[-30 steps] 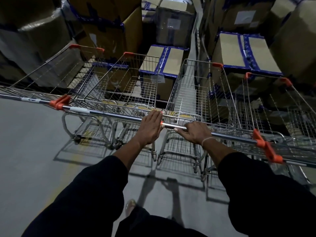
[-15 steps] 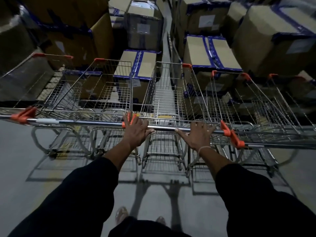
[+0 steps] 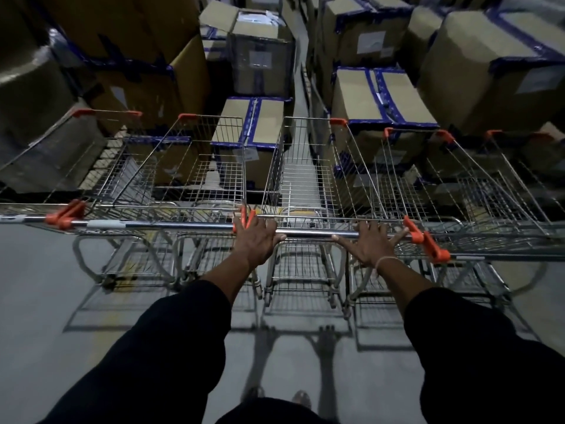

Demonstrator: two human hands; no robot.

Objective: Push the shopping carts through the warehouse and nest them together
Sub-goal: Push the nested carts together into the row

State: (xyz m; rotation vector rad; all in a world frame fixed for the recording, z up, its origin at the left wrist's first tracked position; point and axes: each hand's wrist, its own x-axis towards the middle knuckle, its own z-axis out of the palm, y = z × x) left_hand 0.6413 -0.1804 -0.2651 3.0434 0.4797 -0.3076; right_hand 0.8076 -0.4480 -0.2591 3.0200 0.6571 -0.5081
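Shiny metal wire carts (image 3: pixel 195 166), orange plastic clips (image 3: pixel 65 211), matt cardboard boxes (image 3: pixel 379 96)

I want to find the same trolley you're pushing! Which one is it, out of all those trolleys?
Find the long row of wire shopping carts parked against the stacked cardboard boxes. Follow the shiny handle bar to the middle cart, where the left hand and right hand press. Only this one has hands on its bar, and it faces the narrow gap between the boxes.

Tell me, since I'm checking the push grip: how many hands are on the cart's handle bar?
2. The left hand lies on the handle bar beside an orange bracket; the right hand presses it farther right, fingers spread.
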